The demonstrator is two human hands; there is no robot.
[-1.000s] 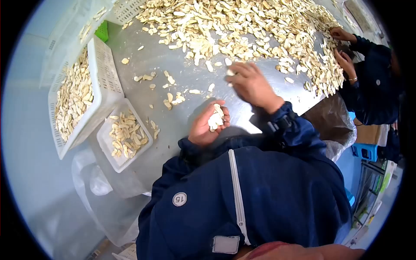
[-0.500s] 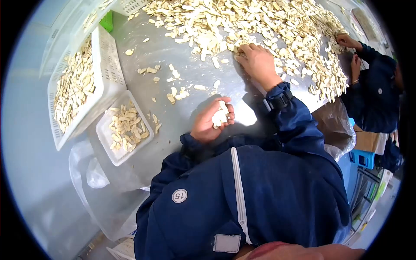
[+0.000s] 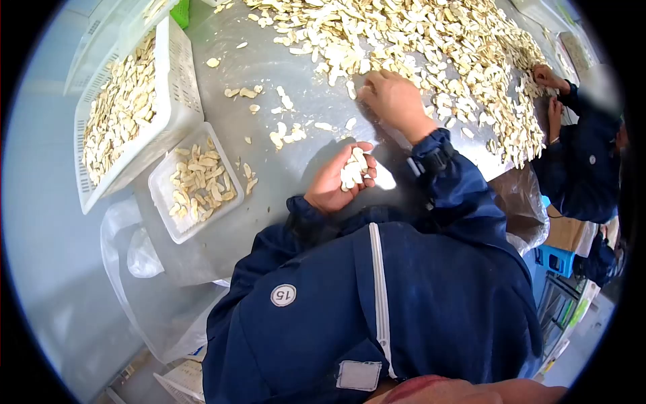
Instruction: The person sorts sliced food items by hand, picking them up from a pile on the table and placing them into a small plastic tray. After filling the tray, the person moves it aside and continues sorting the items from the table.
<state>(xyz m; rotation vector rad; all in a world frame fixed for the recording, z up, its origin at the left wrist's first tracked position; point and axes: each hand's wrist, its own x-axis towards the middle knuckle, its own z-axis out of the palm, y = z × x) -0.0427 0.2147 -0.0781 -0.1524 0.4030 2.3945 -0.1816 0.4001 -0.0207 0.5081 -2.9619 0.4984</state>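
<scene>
Pale dried slices lie in a cupped palm, that of my left hand (image 3: 340, 176), whose fingers curl round the held slices (image 3: 354, 170). Above and to the right, my right hand (image 3: 397, 101) reaches down at the lower edge of the large slice pile (image 3: 404, 40) on the metal table (image 3: 269, 188). Its fingers are bent together, and a slice shows just by the fingertips; what they grip is hidden. Small groups of loose slices (image 3: 286, 135) lie left of my hands.
At the left stand a large white basket (image 3: 178, 74) full of slices and a small white tray (image 3: 182, 232) holding more. A co-worker's hands (image 3: 552, 77) are at the pile's right end. Clear plastic (image 3: 525, 202) hangs at the table's right edge.
The table and its contents have shifted slightly down in view. My left hand still holds its slices, now a little higher and to the right. My right hand's fingers have moved slightly left.
</scene>
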